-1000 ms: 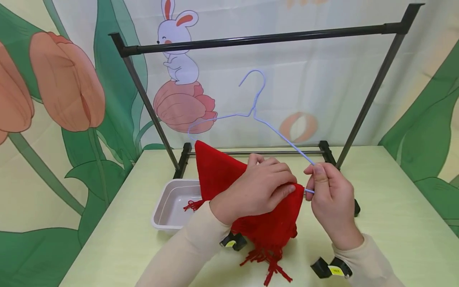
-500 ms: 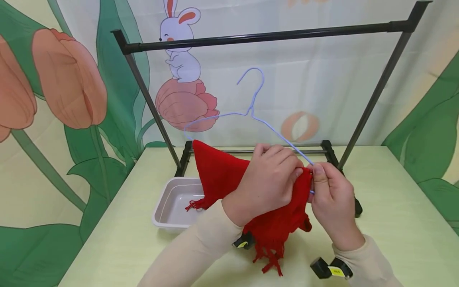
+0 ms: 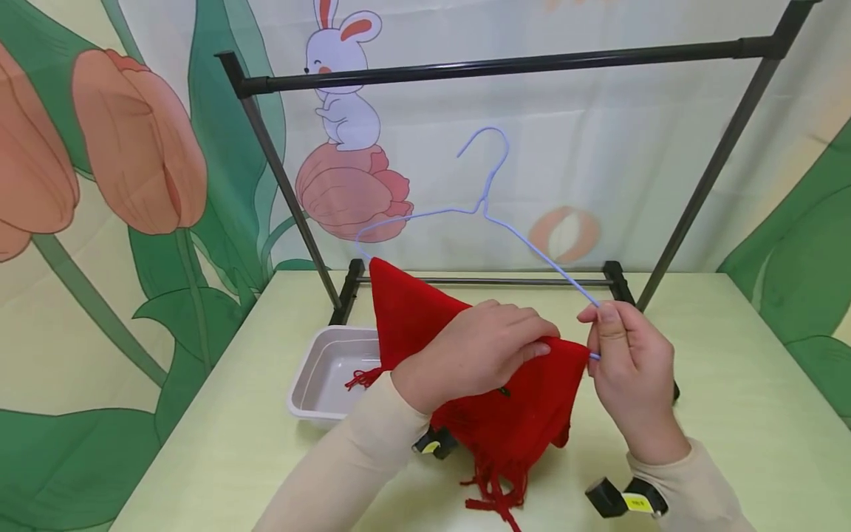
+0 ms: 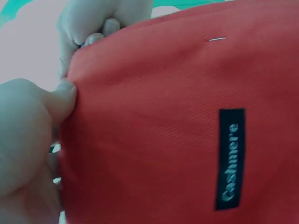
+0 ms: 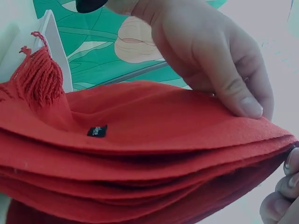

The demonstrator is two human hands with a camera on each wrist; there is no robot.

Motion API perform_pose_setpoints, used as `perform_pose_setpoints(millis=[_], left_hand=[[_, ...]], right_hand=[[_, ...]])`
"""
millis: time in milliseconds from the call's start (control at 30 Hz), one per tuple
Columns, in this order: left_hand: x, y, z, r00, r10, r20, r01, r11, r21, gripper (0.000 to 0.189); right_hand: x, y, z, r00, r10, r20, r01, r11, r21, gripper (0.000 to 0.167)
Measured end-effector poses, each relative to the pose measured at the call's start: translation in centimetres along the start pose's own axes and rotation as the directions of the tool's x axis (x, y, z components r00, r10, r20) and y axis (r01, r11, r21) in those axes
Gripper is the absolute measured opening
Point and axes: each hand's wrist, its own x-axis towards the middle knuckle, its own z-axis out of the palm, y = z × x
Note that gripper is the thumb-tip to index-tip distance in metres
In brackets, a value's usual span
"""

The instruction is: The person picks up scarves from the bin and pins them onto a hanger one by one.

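A red fringed scarf (image 3: 525, 428), folded in several layers, hangs over the lower bar of a light-blue wire hanger (image 3: 484, 196). With thumb on top and fingers behind, my left hand (image 3: 475, 351) pinches the scarf along its upper edge. My right hand (image 3: 631, 377) grips the hanger's right corner, just beside the scarf's end. The hanger's hook points up and its left corner sticks out past the cloth. In the left wrist view a black "Cashmere" label (image 4: 230, 158) shows on the fabric. The stacked folds of the scarf (image 5: 140, 116) face the right wrist view.
Behind the hands stands a black garment rack (image 3: 492, 68) with a high crossbar and slanting posts. A light-grey plastic tub (image 3: 302, 384) sits on the pale table (image 3: 219, 443) at left, partly behind the scarf. A printed curtain (image 3: 425, 177) hangs at the back.
My left hand moved right towards the hanger's corner with the scarf edge bunched, then back left. The scarf's right end now lies spread flatter along the bar. My right hand keeps its grip.
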Motion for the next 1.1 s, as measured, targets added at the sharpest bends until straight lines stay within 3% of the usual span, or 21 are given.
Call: perform_pose_setpoints(millis=[233, 400, 567, 800, 867, 933, 1000, 1033, 1067, 1100], left_hand=[[0.0, -0.4, 0.7, 0.989, 0.063, -0.135, -0.053, 0.996, 0.074, 0.029], [0.1, -0.7, 0.8, 0.988, 0.056, -0.142, -0.036, 0.989, 0.141, 0.026], [0.6, -0.7, 0.4, 0.983, 0.094, -0.16, -0.063, 0.981, 0.185, 0.016], [1.5, -0.5, 0.0, 0.978, 0.09, -0.186, -0.062, 0.986, 0.153, 0.016], [1.2, -0.7, 0.2, 0.981, 0.078, -0.18, -0.051, 0.987, 0.151, 0.02], [0.6, -1.5, 0.5, 0.975, 0.048, -0.215, -0.018, 0.99, 0.139, 0.023], [-0.4, -2.8, 0.5, 0.948, -0.012, -0.317, 0.048, 0.993, 0.106, 0.022], [-1.0, -3.6, 0.3, 0.92, -0.055, -0.388, 0.09, 0.993, 0.072, 0.019], [-1.6, -4.5, 0.1, 0.878, -0.106, -0.466, 0.133, 0.991, 0.027, 0.016], [-2.3, -5.5, -0.1, 0.827, -0.172, -0.535, 0.189, 0.982, -0.024, 0.015]], right_hand=[[0.2, -0.3, -0.2, 0.999, 0.051, 0.006, -0.051, 0.999, -0.002, 0.027], [0.3, -0.6, -0.6, 0.995, 0.096, 0.013, -0.096, 0.995, -0.025, 0.029], [0.4, -0.8, -0.6, 0.993, 0.119, 0.019, -0.118, 0.993, -0.024, 0.026], [0.4, -0.8, -1.0, 0.992, 0.127, -0.003, -0.127, 0.992, -0.006, 0.026], [0.4, -0.7, -1.2, 0.991, 0.136, -0.015, -0.136, 0.991, -0.013, 0.026], [0.5, -0.5, -1.4, 0.989, 0.149, -0.026, -0.149, 0.989, -0.013, 0.027], [0.5, -0.3, -1.6, 0.985, 0.168, -0.029, -0.169, 0.986, -0.016, 0.027], [0.6, -0.2, -1.7, 0.984, 0.177, -0.028, -0.178, 0.984, -0.017, 0.027], [0.6, -0.2, -1.9, 0.982, 0.186, -0.027, -0.186, 0.982, -0.004, 0.027], [0.7, -0.2, -2.0, 0.981, 0.192, -0.026, -0.192, 0.981, 0.006, 0.027]])
